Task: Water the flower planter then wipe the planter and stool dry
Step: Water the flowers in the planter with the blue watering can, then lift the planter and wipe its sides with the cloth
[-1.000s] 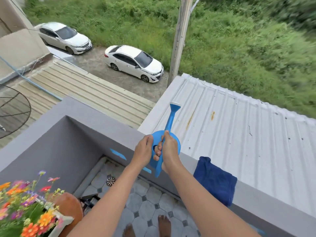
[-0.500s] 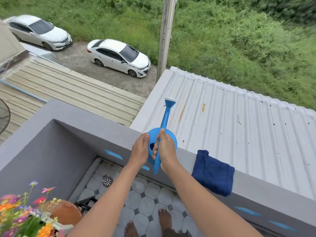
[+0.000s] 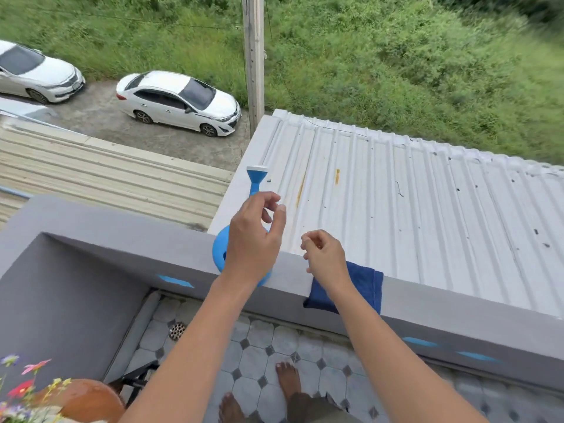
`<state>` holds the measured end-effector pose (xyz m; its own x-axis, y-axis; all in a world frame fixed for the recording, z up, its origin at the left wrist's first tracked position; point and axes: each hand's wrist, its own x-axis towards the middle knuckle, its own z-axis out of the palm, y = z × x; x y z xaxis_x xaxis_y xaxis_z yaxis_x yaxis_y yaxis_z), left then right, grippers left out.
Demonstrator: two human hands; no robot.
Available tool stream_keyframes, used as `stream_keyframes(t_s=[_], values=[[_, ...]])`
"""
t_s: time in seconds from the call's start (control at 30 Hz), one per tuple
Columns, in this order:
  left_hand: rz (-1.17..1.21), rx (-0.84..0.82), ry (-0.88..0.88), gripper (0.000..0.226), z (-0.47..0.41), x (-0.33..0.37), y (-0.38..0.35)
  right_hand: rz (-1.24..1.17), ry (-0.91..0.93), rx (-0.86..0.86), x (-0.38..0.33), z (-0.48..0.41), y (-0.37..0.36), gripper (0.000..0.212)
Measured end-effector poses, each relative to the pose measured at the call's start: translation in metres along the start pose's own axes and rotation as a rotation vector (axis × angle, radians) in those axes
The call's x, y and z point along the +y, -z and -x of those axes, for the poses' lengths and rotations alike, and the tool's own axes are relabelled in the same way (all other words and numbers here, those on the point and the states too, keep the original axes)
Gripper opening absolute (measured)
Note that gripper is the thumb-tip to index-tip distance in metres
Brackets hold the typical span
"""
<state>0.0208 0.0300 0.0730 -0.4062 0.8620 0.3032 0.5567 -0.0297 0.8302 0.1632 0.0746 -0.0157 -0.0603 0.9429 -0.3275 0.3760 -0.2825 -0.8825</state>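
Here the watering can [image 3: 254, 190] stands on the ledge [image 3: 158, 239], apparently parked there with watering done. The left hand [image 3: 253, 239] hovers over it, fingers loosely curled, empty. The right hand [image 3: 325, 259], half-closed and empty, hangs above the blue cloth [image 3: 364, 285], likely next. The planter [image 3: 18, 392] is cropped at the corner; no stool is clearly visible.

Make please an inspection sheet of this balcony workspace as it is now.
Surface: grey parapet ledge, top bare at left.
Job's things: blue watering can on ledge; blue cloth draped over ledge; flower planter at lower left.
Clutter: nothing seen.
Grippers: left hand open, in front of can; right hand loosely curled, empty, above cloth.
Cables: wires by utility pole.
Surroundings: metal roof, parked cars, grass.
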Motion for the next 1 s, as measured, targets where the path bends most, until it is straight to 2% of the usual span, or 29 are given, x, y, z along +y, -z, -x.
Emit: stream_keyframes(t_s=[0.1, 0.27, 0.47, 0.57, 0.73, 0.8, 0.87, 1.0], values=[[0.015, -0.243, 0.086, 0.018, 0.018, 0.004, -0.067, 0.029, -0.042, 0.078, 0.041, -0.006, 0.045, 0.014], [-0.159, -0.540, 0.452, 0.029, 0.065, -0.049, -0.146, 0.149, -0.128, 0.040, 0.096, -0.004, 0.084, 0.028], [-0.198, -0.546, 0.539, 0.060, 0.100, -0.055, -0.184, 0.247, -0.130, -0.002, 0.130, 0.000, 0.105, 0.045], [-0.073, -0.563, 0.640, 0.051, 0.100, -0.058, -0.190, 0.316, -0.056, -0.091, 0.138, 0.004, 0.106, 0.054], [0.160, -0.628, 0.590, 0.045, 0.092, -0.060, -0.165, 0.403, 0.050, -0.265, 0.137, 0.013, 0.108, 0.086], [0.247, -0.635, 0.549, 0.040, 0.093, -0.058, -0.147, 0.402, 0.105, -0.291, 0.132, 0.016, 0.099, 0.078], [0.291, -0.644, 0.521, 0.035, 0.097, -0.058, -0.127, 0.326, 0.110, -0.365, 0.125, 0.017, 0.088, 0.057], [0.177, -0.626, 0.541, 0.028, 0.116, -0.074, -0.073, 0.389, 0.164, -0.665, 0.109, 0.024, 0.057, 0.023]])
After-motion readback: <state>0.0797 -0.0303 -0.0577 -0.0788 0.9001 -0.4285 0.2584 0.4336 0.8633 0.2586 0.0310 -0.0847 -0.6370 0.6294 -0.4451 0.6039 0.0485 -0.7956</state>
